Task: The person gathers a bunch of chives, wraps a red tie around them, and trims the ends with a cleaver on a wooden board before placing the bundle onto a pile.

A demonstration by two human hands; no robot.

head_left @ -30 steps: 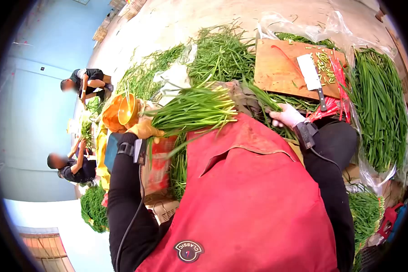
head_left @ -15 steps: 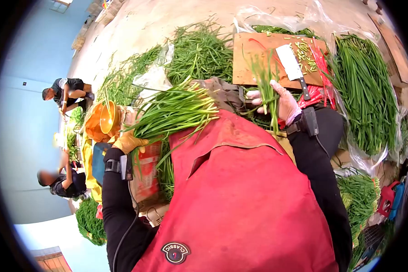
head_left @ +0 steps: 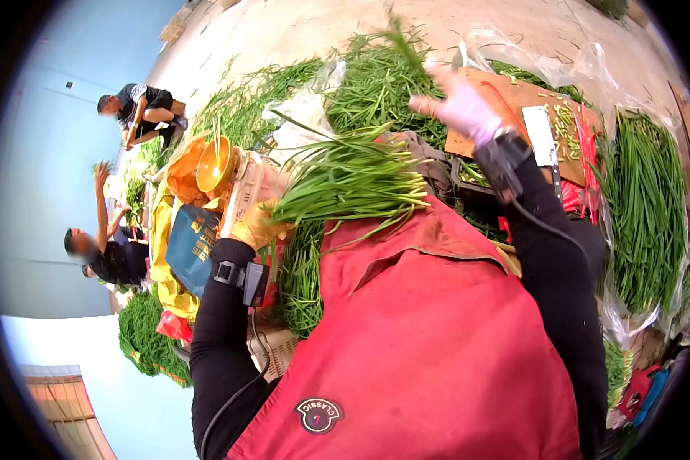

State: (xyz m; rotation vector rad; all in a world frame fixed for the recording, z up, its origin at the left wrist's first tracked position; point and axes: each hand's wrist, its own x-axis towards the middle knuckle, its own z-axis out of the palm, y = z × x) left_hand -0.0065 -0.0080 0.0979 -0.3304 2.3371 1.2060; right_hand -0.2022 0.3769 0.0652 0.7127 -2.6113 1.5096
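Note:
My left hand (head_left: pixel 259 224), in an orange glove, is closed around the leafy end of a bunch of garlic chives (head_left: pixel 353 180). The bunch lies across my red apron (head_left: pixel 437 330), its pale cut ends pointing right. My right hand (head_left: pixel 464 107), in a thin whitish glove, is stretched forward with fingers spread. Just beyond its fingertips, a small blurred clump of chives (head_left: pixel 408 47) is in the air above a loose green pile (head_left: pixel 372 92). A cutting board (head_left: pixel 487 79) with a cleaver (head_left: pixel 541 136) on it sits beside my right forearm.
Chopped pieces (head_left: pixel 566 132) and red ties (head_left: pixel 588 157) lie on the board. A large stack of chives (head_left: pixel 645 215) rests on plastic at right. At left are a scale (head_left: pixel 247 184), an orange bowl (head_left: pixel 215 165) and a blue bag (head_left: pixel 193 244). People (head_left: pixel 149 111) sit farther left.
My right hand has moved forward and left from beside the board, and its fingers have opened, letting go of the small clump. My left hand keeps its bunch. The view has shifted.

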